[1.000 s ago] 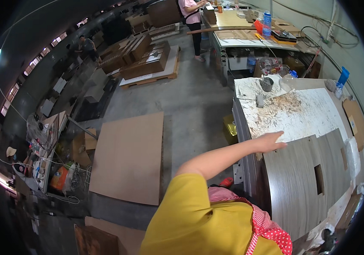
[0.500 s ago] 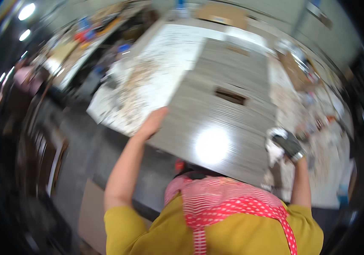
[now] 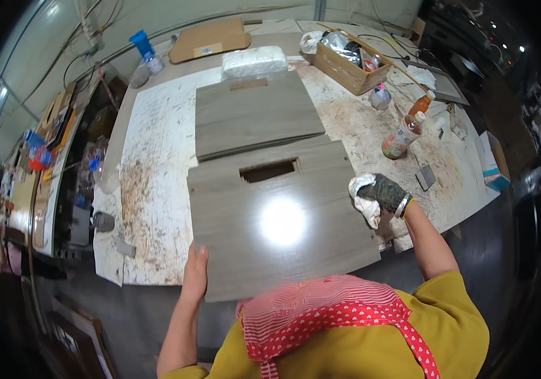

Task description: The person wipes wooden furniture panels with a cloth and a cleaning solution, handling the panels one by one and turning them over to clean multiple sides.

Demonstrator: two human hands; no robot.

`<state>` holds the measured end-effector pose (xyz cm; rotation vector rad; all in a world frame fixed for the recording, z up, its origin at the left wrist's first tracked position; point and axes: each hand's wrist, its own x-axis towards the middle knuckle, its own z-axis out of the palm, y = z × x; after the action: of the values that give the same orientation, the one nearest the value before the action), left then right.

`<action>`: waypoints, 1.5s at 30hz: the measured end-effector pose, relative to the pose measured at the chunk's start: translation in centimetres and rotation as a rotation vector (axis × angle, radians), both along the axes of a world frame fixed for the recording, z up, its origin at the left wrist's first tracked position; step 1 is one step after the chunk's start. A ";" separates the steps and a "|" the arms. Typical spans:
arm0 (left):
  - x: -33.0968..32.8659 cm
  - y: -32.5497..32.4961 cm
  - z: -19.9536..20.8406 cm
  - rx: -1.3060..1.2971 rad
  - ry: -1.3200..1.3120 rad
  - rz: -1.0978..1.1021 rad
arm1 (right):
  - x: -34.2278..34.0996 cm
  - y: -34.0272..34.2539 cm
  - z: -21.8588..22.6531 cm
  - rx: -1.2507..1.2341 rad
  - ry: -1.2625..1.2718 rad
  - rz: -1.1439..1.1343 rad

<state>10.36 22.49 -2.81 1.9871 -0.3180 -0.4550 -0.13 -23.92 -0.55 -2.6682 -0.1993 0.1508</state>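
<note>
- A grey wood-grain panel (image 3: 277,221) lies flat on the surface (image 3: 157,189), right in front of the person, between the two hands.
- The left hand (image 3: 194,273) is bare and grips the panel's near-left corner, thumb on the top face, the fingers hidden under the edge.
- The right hand (image 3: 381,192) wears a dark glove and is closed on a white cloth (image 3: 365,202); it sits at the panel's right edge, and whether the cloth touches the panel cannot be told.
- The panel's near edge overhangs the surface toward the person's red-and-white apron (image 3: 327,309).
- Its long axis seems to run left to right, though the lens bends the edges; the grain lines also run left to right.
- A rectangular slot (image 3: 269,170) is cut through near its far edge, its length lying along the same left-right line.
- The face is smooth and glossy, with a bright glare of lamp light near its middle.
- A second grey panel (image 3: 255,114) of the same finish lies just beyond it, overlapping the far edge.
- Farther off sits a white wrapped block (image 3: 255,62), and to the far right a cardboard box (image 3: 346,60).
- Right of the panels stand a bottle with an orange cap (image 3: 402,136) and a small grey block (image 3: 426,177).
- The surface is white and dusted with brownish sawdust.
</note>
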 end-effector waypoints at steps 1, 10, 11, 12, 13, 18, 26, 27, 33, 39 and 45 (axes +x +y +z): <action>0.2 0.3 0.8 -0.017 0.126 0.029 | -0.5 -0.4 0.3 -0.084 -0.008 0.035; 16.6 -0.8 1.7 -0.131 0.175 0.122 | 3.0 -1.9 2.5 0.273 0.019 -0.262; 18.7 -2.6 1.5 -0.147 0.131 0.149 | 4.4 -2.1 4.4 0.425 0.013 -0.374; 20.7 -4.3 1.3 -0.160 0.091 0.172 | 5.4 -3.7 3.7 0.554 -0.006 -0.490; 23.3 -5.5 0.2 -0.165 0.081 0.145 | 6.7 -5.0 2.6 0.692 -0.022 -0.594; 30.3 -10.8 -4.4 0.133 0.048 0.019 | 14.6 -5.8 -0.4 0.142 -0.093 -0.406; 30.7 -11.0 -5.2 -0.057 0.361 0.113 | 18.9 -2.5 0.7 0.101 0.314 -0.578; 31.7 -10.4 -5.8 -0.081 0.398 0.143 | 19.1 -2.1 0.8 0.090 0.287 -0.572; 29.1 -14.3 -2.9 -0.068 0.432 0.202 | 19.0 -5.0 -1.4 0.187 0.258 -0.671; 36.8 -7.1 -5.9 -0.326 0.603 0.321 | 18.7 -4.7 3.7 0.376 0.156 -0.578; 28.3 -9.9 0.9 -0.338 0.538 0.223 | 19.4 -5.3 3.1 0.176 0.228 -0.478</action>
<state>38.62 12.59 -1.86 1.4816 0.1569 -0.7161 19.24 -29.25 2.52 -2.4193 0.4719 0.2657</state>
